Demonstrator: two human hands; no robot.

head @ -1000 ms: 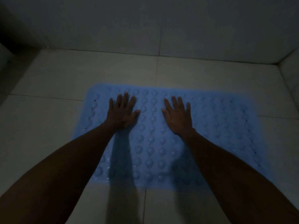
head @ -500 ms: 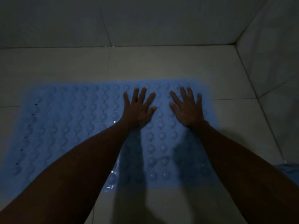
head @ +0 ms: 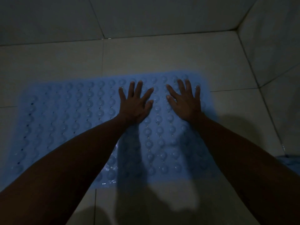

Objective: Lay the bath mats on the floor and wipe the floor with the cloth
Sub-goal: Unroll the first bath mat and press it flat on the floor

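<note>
Left hand [head: 135, 103]: flat, fingers spread and straight, palm down on the bath mat [head: 68, 120]. Holds nothing; presses. Right hand [head: 185, 103]: same posture, fingers splayed, palm down, just beside the left at its 3 o'clock, a strip of mat between them. Both forearms reach in from 6 o'clock.

Mat: pale blue, rows of round raised bumps and small holes, spread flat on the tiled floor [head: 162, 59]. It runs from the hands out toward 9 o'clock; its right end lies just past the right hand at 3 o'clock. Far edge sits just beyond the fingertips at 12. Glints near the 6 o'clock edge suggest water on the surface, though the light is dim.

Handling, as a judgement: looks like thin, flexible rubber or vinyl, light, floppy if lifted, likely slick when wet. If the bumps are suction cups it will cling once pressed. To shift it, pinch a corner or short edge and peel; flat palms do for seating it.

Beyond: wall tiles [head: 146, 17] rise at 12 o'clock, a second wall at 2 to 3 o'clock. A blue scrap [head: 290, 159] shows at the 4 o'clock frame edge; cannot tell whether it is another mat or the cloth.
</note>
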